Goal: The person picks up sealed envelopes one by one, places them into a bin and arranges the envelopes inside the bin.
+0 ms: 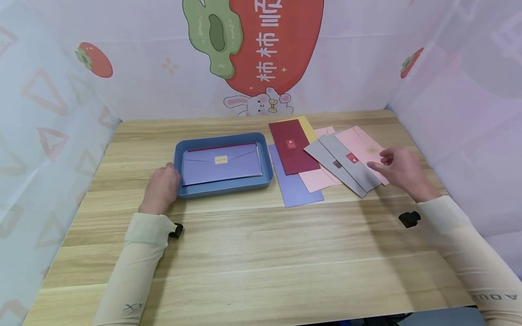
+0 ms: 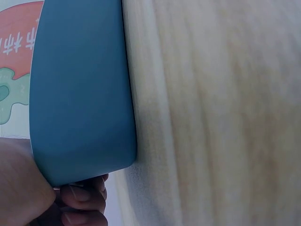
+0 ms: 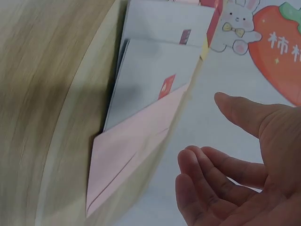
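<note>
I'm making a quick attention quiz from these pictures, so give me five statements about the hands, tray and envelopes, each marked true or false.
1. The left hand is at the left end of the blue tray. True.
2. The top envelope in the tray is yellow. False: it is purple, with a pale sticker.
3. Outside the tray, a dark red envelope partly covers a yellow envelope. True.
4. The right hand grips a gray envelope. False: it holds nothing and is nearest a pink envelope.
5. The tray stands to the right of the dark red envelope. False: it stands to the left.
</note>
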The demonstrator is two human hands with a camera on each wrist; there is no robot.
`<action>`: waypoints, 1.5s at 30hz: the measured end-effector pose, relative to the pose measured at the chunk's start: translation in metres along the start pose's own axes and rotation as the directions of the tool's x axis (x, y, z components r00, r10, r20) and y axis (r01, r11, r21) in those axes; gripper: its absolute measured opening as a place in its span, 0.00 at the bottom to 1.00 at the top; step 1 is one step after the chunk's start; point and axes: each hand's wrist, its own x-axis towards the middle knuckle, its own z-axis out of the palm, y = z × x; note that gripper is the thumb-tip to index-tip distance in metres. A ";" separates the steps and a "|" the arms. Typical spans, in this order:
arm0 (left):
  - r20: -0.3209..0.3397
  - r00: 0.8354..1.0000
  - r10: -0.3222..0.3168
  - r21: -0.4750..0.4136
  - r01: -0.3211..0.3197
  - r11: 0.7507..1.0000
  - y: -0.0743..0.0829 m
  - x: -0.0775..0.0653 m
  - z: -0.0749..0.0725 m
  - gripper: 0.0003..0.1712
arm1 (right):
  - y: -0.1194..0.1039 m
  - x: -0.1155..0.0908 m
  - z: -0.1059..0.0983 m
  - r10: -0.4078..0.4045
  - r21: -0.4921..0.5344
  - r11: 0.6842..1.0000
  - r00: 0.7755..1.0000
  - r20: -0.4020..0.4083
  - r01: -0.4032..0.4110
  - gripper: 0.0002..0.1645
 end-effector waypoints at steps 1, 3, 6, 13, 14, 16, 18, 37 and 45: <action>0.001 1.000 -0.001 0.000 0.001 1.000 0.000 0.000 0.000 0.17 | 0.003 0.000 -0.001 0.006 -0.003 1.000 1.000 -0.001 -0.006 0.34; 0.003 1.000 0.000 0.001 0.000 1.000 0.000 0.000 -0.001 0.16 | 0.010 -0.001 -0.003 0.016 -0.017 1.000 1.000 -0.006 -0.017 0.34; 0.007 1.000 -0.001 0.002 0.001 1.000 0.000 0.000 -0.001 0.16 | 0.018 -0.001 -0.007 0.038 -0.031 0.999 0.999 -0.007 -0.038 0.35; 0.018 1.000 -0.007 0.005 0.006 1.000 0.001 0.000 -0.001 0.17 | 0.035 -0.003 -0.013 0.094 -0.055 0.994 0.995 0.017 -0.093 0.36; 0.018 1.000 -0.008 0.004 0.008 1.000 0.001 0.000 -0.001 0.17 | 0.038 -0.003 -0.014 0.100 -0.057 0.993 0.995 0.020 -0.099 0.36; 0.016 1.000 -0.011 0.003 0.011 1.000 0.001 0.000 -0.001 0.17 | 0.044 -0.003 -0.015 0.105 -0.063 0.993 0.994 0.024 -0.103 0.34; 0.016 1.000 -0.015 0.001 0.015 1.000 0.002 0.000 -0.001 0.17 | 0.049 -0.003 -0.016 0.112 -0.065 0.992 0.993 0.032 -0.110 0.32; 0.006 1.000 -0.001 0.011 0.001 1.000 0.002 0.000 -0.001 0.17 | 0.089 0.000 -0.016 0.157 -0.087 0.985 0.977 0.145 -0.146 0.36; 0.025 1.000 -0.012 0.014 0.012 1.000 0.002 0.000 -0.001 0.17 | 0.099 0.004 -0.011 0.161 -0.119 0.982 0.978 0.134 -0.146 0.33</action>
